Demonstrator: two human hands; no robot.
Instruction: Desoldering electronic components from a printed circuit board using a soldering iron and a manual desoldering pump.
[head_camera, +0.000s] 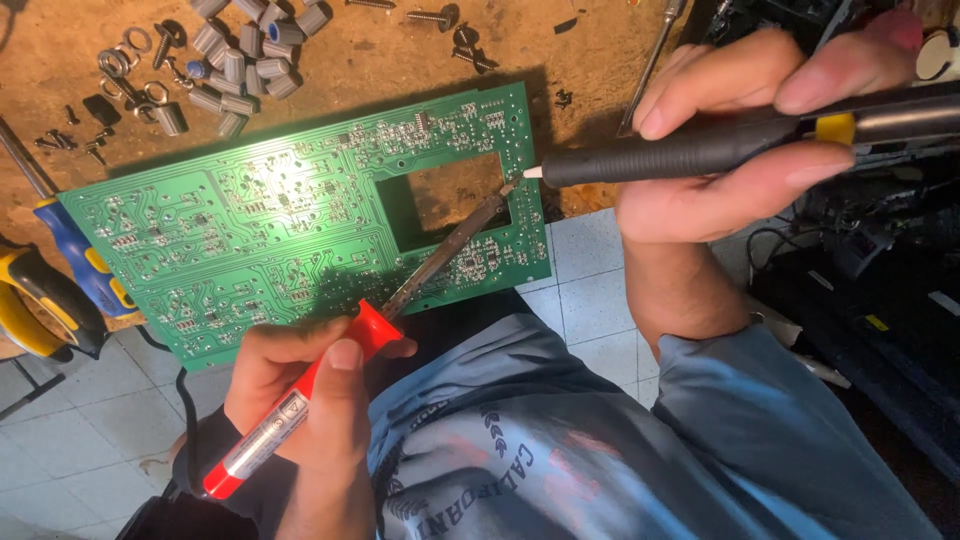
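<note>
**Two tools meet at the edge of a green circuit board**

Head view: A green circuit board (290, 220) lies flat on a worn brown bench (380, 60), solder side up, with a rectangular window cut through its right part. Its near edge hangs over the bench edge above a pale tiled floor (90, 420).

The left hand (300, 400) has its grip closed around the red handle of a soldering iron (330, 390). A silver label with a white patch runs along the handle near its lower end. The dark metal shaft slants up and to the right across the window, and its tip rests at the board's right rim.

The right hand (740, 140) has its grip closed on a black desoldering pump (700, 145), fingers over the top and thumb underneath. A yellow band sits on the barrel between the fingers. The pump's white nozzle points left and sits just beside the iron's tip at the board's right edge.

At the back left of the bench lies a heap of small grey knobs (245, 60), with washers and dark screws (430, 15) scattered near it. A screwdriver with a blue and yellow handle (85, 260) lies touching the board's left end, and a yellow and black tool (35, 310) lies just beside it at the left rim of the picture. The person wears a blue-grey printed shirt (560, 440).
</note>
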